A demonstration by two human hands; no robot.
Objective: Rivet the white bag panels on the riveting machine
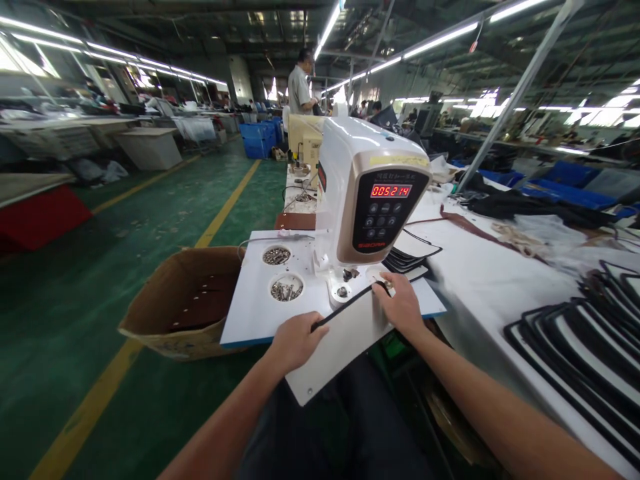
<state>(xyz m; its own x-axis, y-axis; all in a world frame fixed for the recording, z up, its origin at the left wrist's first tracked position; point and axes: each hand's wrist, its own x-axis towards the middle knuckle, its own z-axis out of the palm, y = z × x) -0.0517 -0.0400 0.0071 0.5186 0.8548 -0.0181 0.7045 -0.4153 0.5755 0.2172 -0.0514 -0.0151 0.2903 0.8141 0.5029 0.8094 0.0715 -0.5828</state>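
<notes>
A white panel with black edging (pixel 345 337) is held between my two hands, tilted toward me over the front of the machine's table. My left hand (pixel 299 339) pinches its left end by the black edge. My right hand (pixel 400 301) grips the right end, close under the machine head. A small metal stud shows at the panel's lower left corner. Right behind the black edge lies the round lower die (pixel 342 292) of a white riveting machine (pixel 383 200), whose red display reads 005214. Two round wells of metal fasteners (pixel 287 288) are set into the white tabletop (pixel 250 313).
A cardboard box (pixel 175 340) with brown pieces stands on the floor at left. Edged panels lie stacked behind the machine (pixel 413 250) and on the right-hand table (pixel 575 347). Farther back, a person (pixel 300 87) stands near blue crates (pixel 257 139).
</notes>
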